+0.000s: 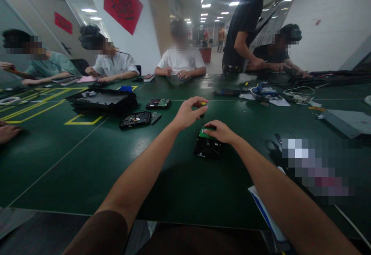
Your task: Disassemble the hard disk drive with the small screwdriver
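Observation:
My left hand (189,112) is closed around a screwdriver (203,103) with a yellow cap. The tool stands nearly upright, its thin shaft pointing down at the green circuit board (202,134) of a black hard drive (207,149). The exact spot where the tip meets the board is too small to make out. Fingers of my right hand (220,131) press on the board and the drive's right side, steadying it on the table. Further left lie an opened hard drive (135,120), a loose board piece (155,118) and another drive (158,103).
Stacked black trays (101,101) stand at left on the green table (121,177). Cables (265,91) and a grey metal case (346,122) lie to the right. A white-and-blue packet (266,212) is beside my right forearm. Several people sit or stand around the table.

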A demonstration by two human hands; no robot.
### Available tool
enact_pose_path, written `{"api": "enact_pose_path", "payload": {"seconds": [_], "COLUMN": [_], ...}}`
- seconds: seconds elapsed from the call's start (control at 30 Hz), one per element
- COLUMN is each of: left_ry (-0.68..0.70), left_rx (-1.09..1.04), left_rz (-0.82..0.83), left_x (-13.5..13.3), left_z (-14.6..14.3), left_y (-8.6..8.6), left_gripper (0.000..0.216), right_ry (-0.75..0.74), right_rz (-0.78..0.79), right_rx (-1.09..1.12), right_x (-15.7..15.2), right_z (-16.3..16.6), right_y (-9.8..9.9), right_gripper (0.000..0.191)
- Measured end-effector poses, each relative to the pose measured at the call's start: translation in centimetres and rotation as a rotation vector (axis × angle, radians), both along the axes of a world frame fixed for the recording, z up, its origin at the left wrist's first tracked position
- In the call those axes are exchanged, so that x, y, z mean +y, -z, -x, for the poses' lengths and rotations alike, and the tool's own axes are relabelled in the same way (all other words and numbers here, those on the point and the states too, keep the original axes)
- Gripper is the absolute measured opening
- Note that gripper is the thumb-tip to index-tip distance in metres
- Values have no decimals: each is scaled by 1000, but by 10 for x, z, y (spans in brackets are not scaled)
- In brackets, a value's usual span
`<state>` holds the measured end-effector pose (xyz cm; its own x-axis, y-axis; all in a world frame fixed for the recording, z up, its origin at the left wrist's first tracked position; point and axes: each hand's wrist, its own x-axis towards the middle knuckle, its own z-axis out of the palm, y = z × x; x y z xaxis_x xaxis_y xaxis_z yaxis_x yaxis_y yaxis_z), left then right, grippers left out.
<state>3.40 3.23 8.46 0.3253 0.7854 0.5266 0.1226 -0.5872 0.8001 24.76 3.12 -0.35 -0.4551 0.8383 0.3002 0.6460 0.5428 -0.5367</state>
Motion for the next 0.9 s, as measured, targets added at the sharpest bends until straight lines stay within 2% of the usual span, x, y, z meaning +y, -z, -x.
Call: {"api": "enact_pose_path", "payload": {"seconds": [0.13, 0.23, 0.37, 0.5, 0.6, 0.77, 0.83, 0.9], "left_ry": [71, 53, 1, -1, 31, 162, 126, 33], "left_rx": [-54, -123, -127, -84, -139, -334, -337, -285], "left_rz": [95, 161, 147, 154, 243, 480, 473, 414], "left_x": [-5, -7, -9, -10, -12, -16, -15, -14], "left_z": [-3, -7, -10, -9, -8, -11, -13, -13], "left_y": [-5, -6, -7, -8, -10, -11, -10, -10], "left_gripper": [25, 21, 14, 25, 25, 21, 16, 18], "right_ry": [-14, -8, 9, 23, 8, 4, 4, 7], "right_rz": [11, 27, 20, 15, 14, 13, 27, 39], "right_rx": [8, 19, 9, -8, -13, -6, -3, -4], "right_x": [1, 2, 2, 2, 2, 1, 2, 3], "right_z": [-1, -1, 0, 0, 0, 0, 0, 0], "right_y": [1, 1, 2, 1, 0, 0, 0, 1], "right_gripper": [29, 29, 30, 30, 30, 29, 30, 30]}}
